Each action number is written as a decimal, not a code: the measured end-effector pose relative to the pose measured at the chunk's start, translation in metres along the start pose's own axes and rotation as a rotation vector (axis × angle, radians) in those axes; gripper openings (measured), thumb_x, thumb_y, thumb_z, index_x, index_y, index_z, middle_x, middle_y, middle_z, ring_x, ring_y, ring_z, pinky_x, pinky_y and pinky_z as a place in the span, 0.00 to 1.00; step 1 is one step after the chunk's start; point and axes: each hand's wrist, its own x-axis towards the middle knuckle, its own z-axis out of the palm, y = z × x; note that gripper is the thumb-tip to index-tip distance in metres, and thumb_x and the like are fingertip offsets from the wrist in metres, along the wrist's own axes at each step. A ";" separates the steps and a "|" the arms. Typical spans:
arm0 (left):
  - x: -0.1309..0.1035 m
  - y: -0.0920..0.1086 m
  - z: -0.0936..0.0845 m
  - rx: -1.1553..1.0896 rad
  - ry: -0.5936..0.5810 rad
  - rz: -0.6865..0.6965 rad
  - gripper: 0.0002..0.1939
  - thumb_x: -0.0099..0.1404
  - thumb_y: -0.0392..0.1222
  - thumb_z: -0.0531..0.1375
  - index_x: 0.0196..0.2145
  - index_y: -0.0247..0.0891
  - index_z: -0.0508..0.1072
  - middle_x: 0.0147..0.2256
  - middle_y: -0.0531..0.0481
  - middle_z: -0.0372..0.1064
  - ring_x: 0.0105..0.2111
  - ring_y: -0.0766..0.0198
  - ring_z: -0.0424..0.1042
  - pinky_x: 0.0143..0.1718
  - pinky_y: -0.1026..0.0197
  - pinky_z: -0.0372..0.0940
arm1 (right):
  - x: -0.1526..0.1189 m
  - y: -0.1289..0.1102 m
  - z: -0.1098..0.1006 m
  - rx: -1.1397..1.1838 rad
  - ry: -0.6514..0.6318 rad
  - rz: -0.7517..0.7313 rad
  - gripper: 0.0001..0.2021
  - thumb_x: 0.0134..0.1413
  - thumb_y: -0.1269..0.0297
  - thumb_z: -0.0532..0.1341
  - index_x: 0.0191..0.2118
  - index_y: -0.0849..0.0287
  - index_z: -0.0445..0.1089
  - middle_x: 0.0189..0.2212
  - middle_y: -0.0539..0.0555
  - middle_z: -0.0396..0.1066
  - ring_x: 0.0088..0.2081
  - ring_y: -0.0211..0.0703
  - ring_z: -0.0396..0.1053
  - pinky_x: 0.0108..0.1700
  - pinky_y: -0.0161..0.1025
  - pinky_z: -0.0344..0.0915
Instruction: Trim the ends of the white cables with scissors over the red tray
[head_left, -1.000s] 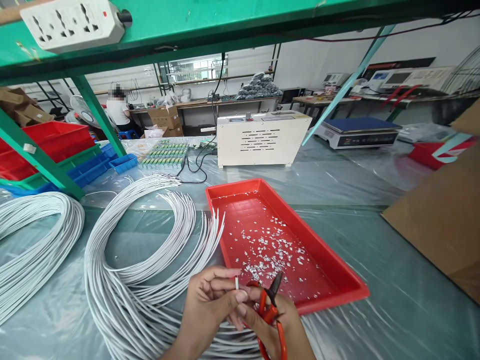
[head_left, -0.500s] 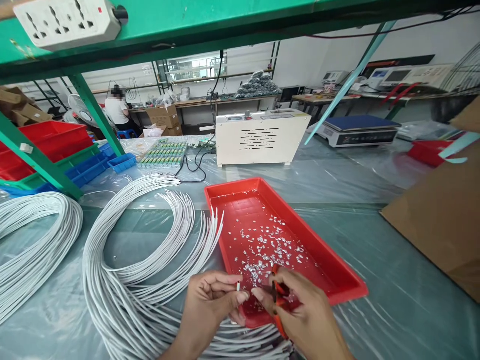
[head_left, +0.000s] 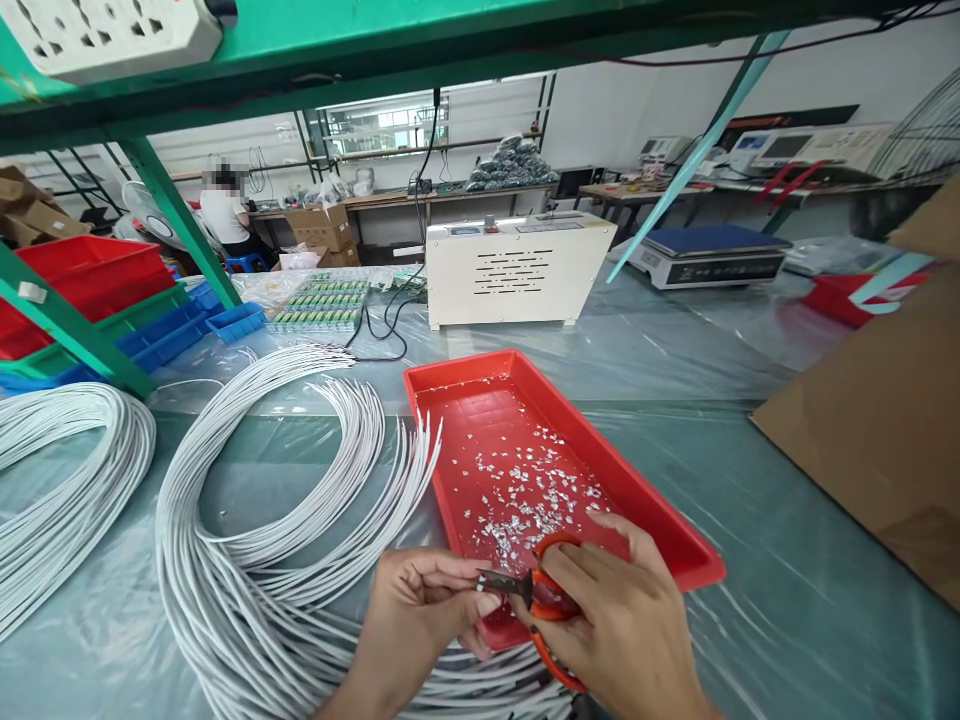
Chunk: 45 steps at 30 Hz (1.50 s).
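My left hand (head_left: pixel 420 615) pinches the end of a white cable (head_left: pixel 481 582) between thumb and fingers. In my right hand (head_left: pixel 626 610) is a pair of scissors (head_left: pixel 534 588) with orange handles, its dark blades pointing left and meeting the cable tip. Both hands are over the near end of a red tray (head_left: pixel 480 410), where many small silvery scraps (head_left: pixel 536 490) lie scattered. A large coil of white cables (head_left: pixel 180 540) rests left of the tray and runs under my hands.
Another cable coil (head_left: pixel 120 460) lies far left. Behind the tray stand a cream machine (head_left: pixel 521 275) and a stack of green circuit boards (head_left: pixel 319 305). A scale (head_left: pixel 709 255) and a cardboard sheet (head_left: pixel 877 430) are on the right. A green shelf beam (head_left: pixel 375 50) crosses overhead.
My right hand has turned and brought the scissors' blades leftward onto the cable tip. My left hand stays nearly in place, still pinching the cable. The view has shifted slightly.
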 end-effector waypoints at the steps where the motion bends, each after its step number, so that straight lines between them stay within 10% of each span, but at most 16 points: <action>1: 0.000 0.000 0.000 0.001 -0.003 -0.002 0.09 0.43 0.34 0.69 0.25 0.30 0.76 0.19 0.48 0.75 0.12 0.70 0.70 0.13 0.72 0.66 | 0.000 0.000 0.001 -0.003 0.001 0.001 0.15 0.52 0.61 0.55 0.17 0.58 0.61 0.13 0.45 0.61 0.17 0.34 0.56 0.49 0.45 0.50; 45: 0.004 0.008 -0.005 0.012 -0.040 -0.048 0.12 0.43 0.36 0.70 0.27 0.31 0.77 0.19 0.50 0.75 0.13 0.69 0.71 0.16 0.70 0.68 | -0.007 0.005 0.002 -0.049 0.156 -0.117 0.13 0.53 0.68 0.55 0.19 0.58 0.61 0.13 0.44 0.61 0.17 0.33 0.56 0.44 0.44 0.53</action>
